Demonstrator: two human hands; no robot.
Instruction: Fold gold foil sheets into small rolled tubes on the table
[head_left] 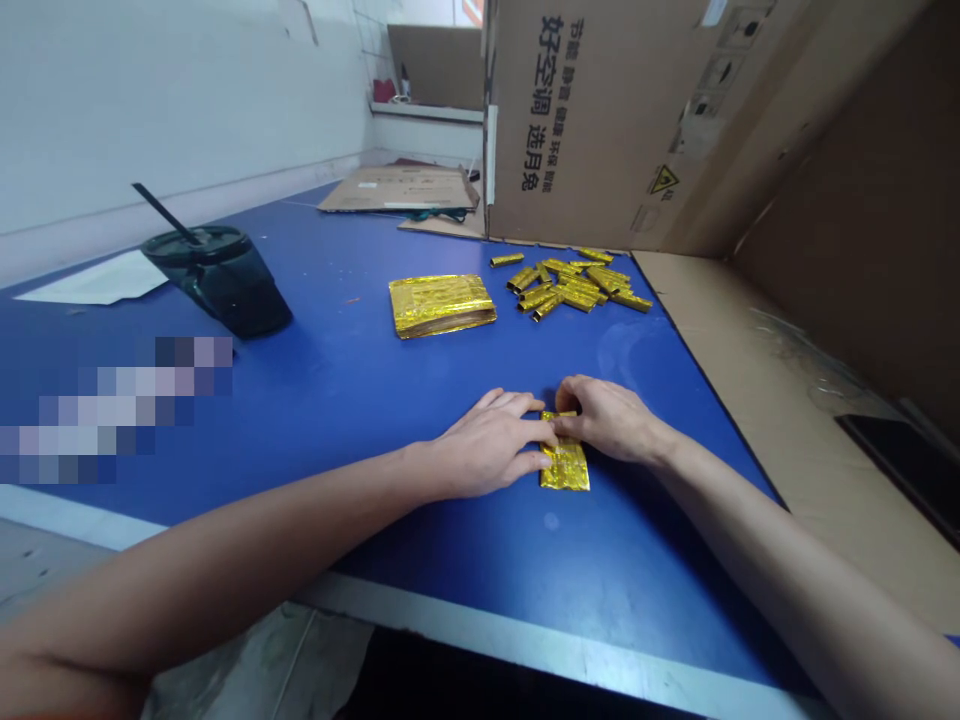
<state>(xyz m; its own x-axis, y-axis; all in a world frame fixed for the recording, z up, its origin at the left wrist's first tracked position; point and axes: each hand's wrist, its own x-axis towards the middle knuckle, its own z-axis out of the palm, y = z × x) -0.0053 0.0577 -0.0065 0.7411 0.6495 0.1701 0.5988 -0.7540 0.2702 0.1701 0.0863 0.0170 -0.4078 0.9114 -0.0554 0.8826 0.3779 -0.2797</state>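
A small gold foil sheet (564,465) lies on the blue table (360,390), its upper part folded or rolled under my fingers. My left hand (487,445) presses on it from the left, and my right hand (607,420) grips its top edge. Farther off lie a flat stack of gold foil sheets (442,305) and a loose pile of several rolled gold foil tubes (577,285). Neither hand touches these.
A dark green lidded cup with a straw (217,280) stands at the left, beside a white paper (94,280). A large printed cardboard box (592,120) stands behind the tubes. Brown cardboard (750,340) lines the right side.
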